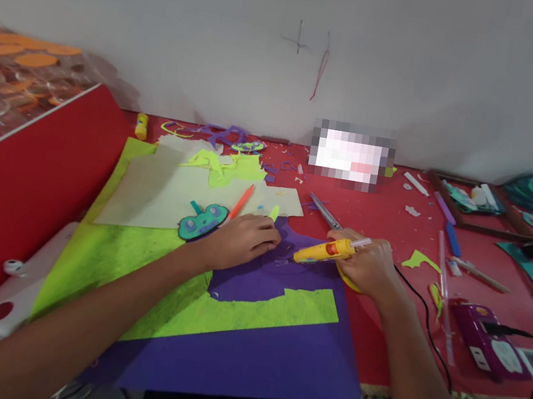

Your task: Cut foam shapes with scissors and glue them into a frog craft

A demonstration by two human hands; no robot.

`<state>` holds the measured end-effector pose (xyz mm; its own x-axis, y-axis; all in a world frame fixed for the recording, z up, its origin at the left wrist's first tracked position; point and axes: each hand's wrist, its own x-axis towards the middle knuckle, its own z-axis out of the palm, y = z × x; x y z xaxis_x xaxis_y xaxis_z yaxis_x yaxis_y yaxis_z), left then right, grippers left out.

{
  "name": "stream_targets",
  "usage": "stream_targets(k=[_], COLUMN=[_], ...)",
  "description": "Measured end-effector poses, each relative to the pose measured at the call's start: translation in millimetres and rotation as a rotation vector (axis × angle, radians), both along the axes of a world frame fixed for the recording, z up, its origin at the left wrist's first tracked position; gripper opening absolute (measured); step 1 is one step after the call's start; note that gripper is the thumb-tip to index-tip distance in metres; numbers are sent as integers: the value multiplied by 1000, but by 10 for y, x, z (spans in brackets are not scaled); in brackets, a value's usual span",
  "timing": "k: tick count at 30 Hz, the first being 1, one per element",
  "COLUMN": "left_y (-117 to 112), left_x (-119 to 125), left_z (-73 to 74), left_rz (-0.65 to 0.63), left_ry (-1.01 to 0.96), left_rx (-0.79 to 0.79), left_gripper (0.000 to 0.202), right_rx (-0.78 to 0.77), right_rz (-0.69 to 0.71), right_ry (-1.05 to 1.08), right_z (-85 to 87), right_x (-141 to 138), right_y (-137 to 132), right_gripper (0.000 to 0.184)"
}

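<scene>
My right hand (362, 262) is closed around a yellow hot glue gun (324, 251), with a clear glue stick (361, 242) poking out of its back end. The gun's nozzle points left, just above a purple foam sheet (229, 369). Over that sheet lies my left hand (244, 240), fingers curled together; whatever they pinch is hidden. A yellow-green tip (274, 212) shows just beyond its knuckles. Beside the left wrist are a teal cutout with drawn eyes (202, 222) and an orange pen (240, 202). Scissors (324, 210) lie beyond my right hand.
Bright green felt-like sheet (140, 294) and pale paper (146, 194) overlap leftward. A red board (17, 207) leans at the left. Rightward are a black cable (422, 318), a purple device (487, 339), a blue marker (453, 239) and a brown frame (475, 226). Foam scraps (226, 136) lie along the wall.
</scene>
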<state>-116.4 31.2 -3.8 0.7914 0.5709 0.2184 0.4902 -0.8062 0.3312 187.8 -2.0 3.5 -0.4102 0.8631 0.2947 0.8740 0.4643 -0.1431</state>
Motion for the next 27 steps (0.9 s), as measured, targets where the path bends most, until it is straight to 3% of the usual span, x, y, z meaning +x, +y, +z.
stream_targets(k=[12, 22, 27], left_y=[0, 2, 1], left_x=[-8, -17, -9], left_z=[-16, -22, 0], left_rz=[1, 8, 9], left_ry=[-15, -12, 0], left_rx=[-1, -6, -8], left_gripper=[26, 25, 25], right_rx=[56, 133, 87], right_rz=[-9, -31, 5], right_ry=[18, 19, 14], right_z=[-27, 34, 47], right_x=[62, 25, 46], right_y=[28, -4, 8], right_gripper=[29, 24, 18])
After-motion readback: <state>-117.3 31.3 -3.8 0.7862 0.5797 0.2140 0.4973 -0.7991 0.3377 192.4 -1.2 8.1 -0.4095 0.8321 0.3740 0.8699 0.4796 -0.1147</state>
